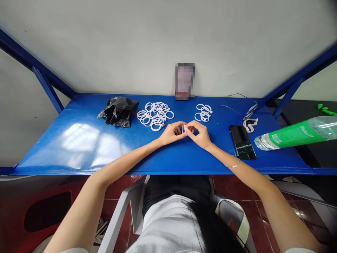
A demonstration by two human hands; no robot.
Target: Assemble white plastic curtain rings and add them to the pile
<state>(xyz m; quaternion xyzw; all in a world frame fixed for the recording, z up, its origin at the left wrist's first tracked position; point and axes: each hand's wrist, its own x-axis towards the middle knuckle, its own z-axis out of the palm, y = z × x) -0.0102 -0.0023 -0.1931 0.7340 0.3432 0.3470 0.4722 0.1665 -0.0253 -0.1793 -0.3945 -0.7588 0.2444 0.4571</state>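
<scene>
Both hands meet mid-table, left hand [172,133] and right hand [199,134] pinching one white ring [183,129] between fingertips; big ring pile [155,115] just behind, small pile [203,112] right, black bag [118,111] left, phone [242,142] and bottle [297,134] right

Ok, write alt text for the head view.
Both hands, left hand and right hand, pinch one small white ring over a blue table. Behind lie a large ring pile, a small ring pile, a black bag, a phone and a green-labelled bottle.
</scene>
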